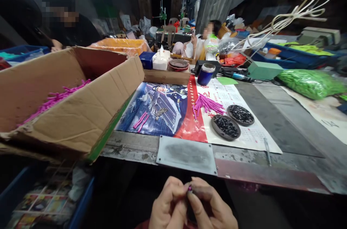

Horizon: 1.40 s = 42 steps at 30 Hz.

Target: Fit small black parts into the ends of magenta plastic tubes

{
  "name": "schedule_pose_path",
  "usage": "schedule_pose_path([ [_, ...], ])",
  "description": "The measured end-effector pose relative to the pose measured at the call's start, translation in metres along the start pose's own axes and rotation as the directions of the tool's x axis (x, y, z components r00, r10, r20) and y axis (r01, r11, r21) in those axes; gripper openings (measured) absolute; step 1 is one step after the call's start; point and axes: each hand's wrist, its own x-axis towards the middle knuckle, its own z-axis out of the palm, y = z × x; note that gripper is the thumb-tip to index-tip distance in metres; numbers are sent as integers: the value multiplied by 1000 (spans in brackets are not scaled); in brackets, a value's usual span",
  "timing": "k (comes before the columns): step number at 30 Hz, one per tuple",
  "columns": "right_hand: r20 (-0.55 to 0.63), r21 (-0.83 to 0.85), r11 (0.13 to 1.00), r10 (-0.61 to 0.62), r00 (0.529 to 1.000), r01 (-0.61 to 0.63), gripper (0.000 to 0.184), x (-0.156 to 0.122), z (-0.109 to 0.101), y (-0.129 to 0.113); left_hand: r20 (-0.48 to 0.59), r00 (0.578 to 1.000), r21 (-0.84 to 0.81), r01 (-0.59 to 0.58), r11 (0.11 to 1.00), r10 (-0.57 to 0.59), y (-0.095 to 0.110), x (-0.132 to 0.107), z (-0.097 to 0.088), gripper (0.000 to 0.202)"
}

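Note:
My left hand (167, 205) and my right hand (210, 203) meet low in the view, below the table edge. Both are closed in a pinch on a small pink piece (189, 188) held between the fingertips. On the table ahead lies a pile of pink sticks (207, 104) on a printed poster (162, 111). Two more pink sticks (141, 120) lie further left, beside a small cluster of metal parts (160, 112). Two round dishes (225, 126) (240, 115) hold small black parts.
A large cardboard box (76, 113) with pink sticks inside stands at the left. A grey metal plate (187, 155) lies at the table's front edge. A blue cup (205, 74), a bag of green pieces (309, 82) and two other people sit beyond.

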Motion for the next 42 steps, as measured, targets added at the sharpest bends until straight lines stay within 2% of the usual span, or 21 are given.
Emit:
schedule_pose_path([
  [5, 46, 2, 987, -160, 986, 160, 25, 4, -1, -2, -37, 999, 5, -24, 1000, 24, 6, -4, 5, 20],
  [10, 44, -41, 966, -253, 966, 255, 17, -1, 2, -3, -51, 999, 27, -13, 1000, 15, 10, -10, 9, 29],
  [14, 42, -75, 930, -357, 933, 360, 17, -4, 2, -1, -34, 999, 50, 1, 999, 1, 10, -14, 9, 30],
  [16, 95, -94, 912, -391, 915, 399, 18, -2, -1, 0, -27, 1000, 66, -13, 998, 14, 10, -15, 8, 31],
  [18, 151, -73, 911, -391, 908, 405, 16, 1, -3, -2, -16, 999, 74, -37, 997, 38, 11, -16, 7, 32],
  [20, 165, -24, 931, -356, 920, 364, 18, 6, -5, -6, 5, 999, 75, -48, 996, 48, 12, -16, 6, 31],
  [24, 194, 16, 962, -269, 943, 271, 27, 11, -7, -18, 51, 999, 86, 3, 996, -7, 17, -16, 3, 24],
  [28, 327, 25, 996, -88, 941, 84, 41, 12, -7, -21, 53, 997, 107, 44, 993, -50, 17, -18, 0, 15],
  [30, 381, 26, 999, -41, 924, 33, 46, 13, -6, -18, 43, 997, 108, 56, 993, -61, 17, -18, -1, 14],
  [32, 407, 36, 996, -87, 909, 79, 47, 14, -4, -14, 40, 998, 130, 47, 990, -53, 18, -17, -2, 15],
  [37, 400, -35, 956, -254, 881, 292, 38, 18, 2, -14, 24, 1000, 175, -15, 984, 11, 22, -8, -6, 19],
  [42, 405, -128, 932, -262, 876, 338, 25, 20, 4, -14, -2, 1000, 163, -16, 986, 16, 21, -1, -7, 27],
])
